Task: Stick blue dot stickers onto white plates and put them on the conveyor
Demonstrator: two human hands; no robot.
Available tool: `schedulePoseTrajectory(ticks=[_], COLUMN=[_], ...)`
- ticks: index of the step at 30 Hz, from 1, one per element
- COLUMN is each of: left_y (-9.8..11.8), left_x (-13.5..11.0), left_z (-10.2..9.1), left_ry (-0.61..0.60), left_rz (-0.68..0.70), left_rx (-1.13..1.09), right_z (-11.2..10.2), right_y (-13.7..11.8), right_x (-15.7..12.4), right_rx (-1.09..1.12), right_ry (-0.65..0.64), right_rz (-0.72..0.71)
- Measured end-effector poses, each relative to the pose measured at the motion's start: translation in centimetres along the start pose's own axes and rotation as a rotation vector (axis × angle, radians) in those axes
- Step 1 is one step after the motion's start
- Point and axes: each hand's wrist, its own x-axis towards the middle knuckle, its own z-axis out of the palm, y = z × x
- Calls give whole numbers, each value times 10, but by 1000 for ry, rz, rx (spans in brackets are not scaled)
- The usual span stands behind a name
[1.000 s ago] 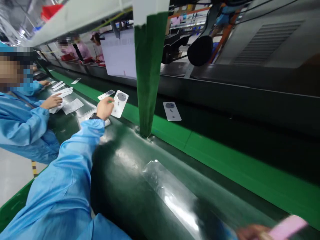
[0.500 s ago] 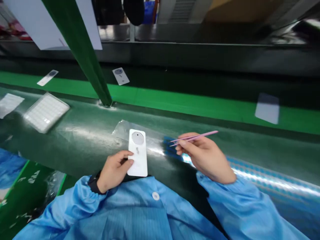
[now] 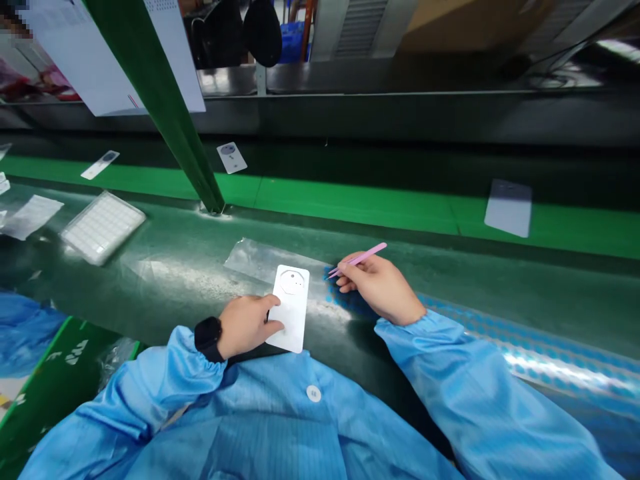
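Observation:
My left hand (image 3: 250, 325) grips the left edge of a white phone back cover (image 3: 293, 313) between thumb and fingers. The cover is held upright in view, just in front of my body, with an octagonal outline and small holes near its top. My right hand (image 3: 377, 283) holds pink tweezers (image 3: 367, 254) like a pen. The tweezer tips point left, over the near end of a strip with blue dots (image 3: 500, 337); whether they touch it I cannot tell. Left of that end, a clear film (image 3: 255, 259) lies on the green bench.
A white gridded tray (image 3: 103, 227) and a paper sheet (image 3: 34, 217) lie at left. Beyond the bench edge, a dark and green belt carries another cover (image 3: 231, 158), a narrow white piece (image 3: 100, 165) and a pale sheet (image 3: 509, 207). A green post (image 3: 170, 127) rises at left of centre.
The cover has shifted slightly right and appears turned over: the grey disc and mark are replaced by a white octagonal outline. My right hand and the tweezers have moved left, to the blue-dotted strip.

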Motion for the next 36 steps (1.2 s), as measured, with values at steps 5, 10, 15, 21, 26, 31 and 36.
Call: schedulePoseTrajectory(ticks=[5, 10, 15, 21, 26, 31, 36], left_y=[-10, -19, -23, -24, -23, -22, -21], left_x=[33, 56, 56, 55, 54, 53, 53], left_z=[-2, 9, 16, 19, 20, 20, 19], left_ry=[208, 307, 347, 367, 388, 375, 356], left_rz=[264, 398, 449, 471, 488, 463, 462], left_rx=[44, 13, -5, -6, 4, 14, 27], right_z=[0, -1, 0, -1, 0, 0, -5], right_y=[-5, -6, -6, -5, -4, -6, -7], right_x=[6, 7, 11, 11, 10, 10, 8], right_rx=[83, 123, 109, 142, 113, 152, 229], right_ry=[23, 7, 35, 74, 71, 81, 19], right_rz=[55, 108, 165, 170, 157, 182, 181])
